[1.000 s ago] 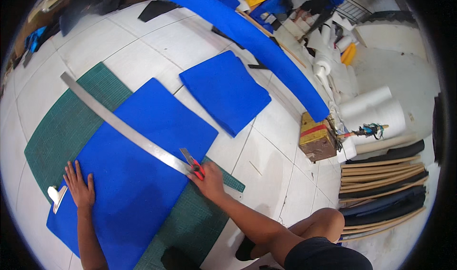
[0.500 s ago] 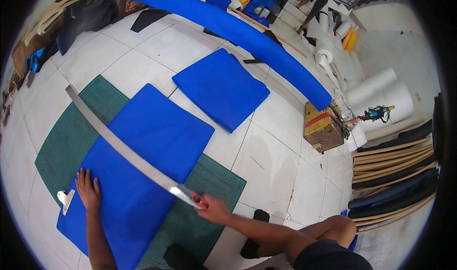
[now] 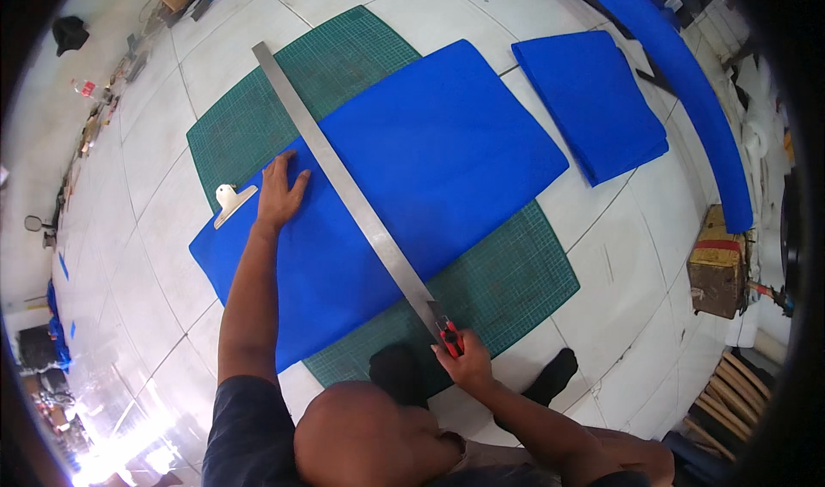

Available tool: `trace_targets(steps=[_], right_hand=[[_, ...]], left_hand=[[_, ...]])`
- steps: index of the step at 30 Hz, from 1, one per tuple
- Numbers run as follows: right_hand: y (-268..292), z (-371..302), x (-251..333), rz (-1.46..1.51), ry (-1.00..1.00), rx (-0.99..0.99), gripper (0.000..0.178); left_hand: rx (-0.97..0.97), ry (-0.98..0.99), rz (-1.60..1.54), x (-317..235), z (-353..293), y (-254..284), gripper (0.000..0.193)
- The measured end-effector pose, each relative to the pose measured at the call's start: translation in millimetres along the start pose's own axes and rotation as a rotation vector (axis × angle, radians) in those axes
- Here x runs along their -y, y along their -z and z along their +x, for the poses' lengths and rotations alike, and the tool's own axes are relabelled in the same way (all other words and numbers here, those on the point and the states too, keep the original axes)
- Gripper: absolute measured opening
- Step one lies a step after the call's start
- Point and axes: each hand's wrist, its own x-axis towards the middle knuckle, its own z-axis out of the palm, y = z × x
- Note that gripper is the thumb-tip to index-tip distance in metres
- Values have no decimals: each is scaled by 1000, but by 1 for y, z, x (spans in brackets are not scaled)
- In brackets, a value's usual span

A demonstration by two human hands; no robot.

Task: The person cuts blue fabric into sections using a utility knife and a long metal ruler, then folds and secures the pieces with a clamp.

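A blue fabric sheet lies across a green cutting mat on the floor. My left hand rests on the sheet's left edge, fingers stretched out and thumb apart, next to the ruler's left side. A silver bulldog clip grips that same edge nearby. Slanting over sheet and mat is a long steel ruler. At its near end my right hand is closed around a red utility knife. Whether those fingers also hold the ruler's end, I cannot tell.
Folded blue fabric lies to the right, with a long blue roll beyond it. A worn box stands under the roll's near end. Several tubes are stacked at lower right. My dark-covered foot is beside the mat.
The view has swung, so the scene sits farther right. Beside my left hand, the ruler now crosses the sheet at a steeper slant. My right hand still grips the red utility knife.
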Motion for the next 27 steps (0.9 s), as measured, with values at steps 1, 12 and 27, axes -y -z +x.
trace_targets(steps=[1,12,27], right_hand=[[-4,-3,1,11,-21,28,42],[-4,-14,-24,11,17,26,38],[13,3,-16,112,-137,7,46]], left_hand=[[-1,-16,11,1,-3,3,55],[184,-103,271,-23,-3,1,82],[236,-69,325,-23,14,0,94]])
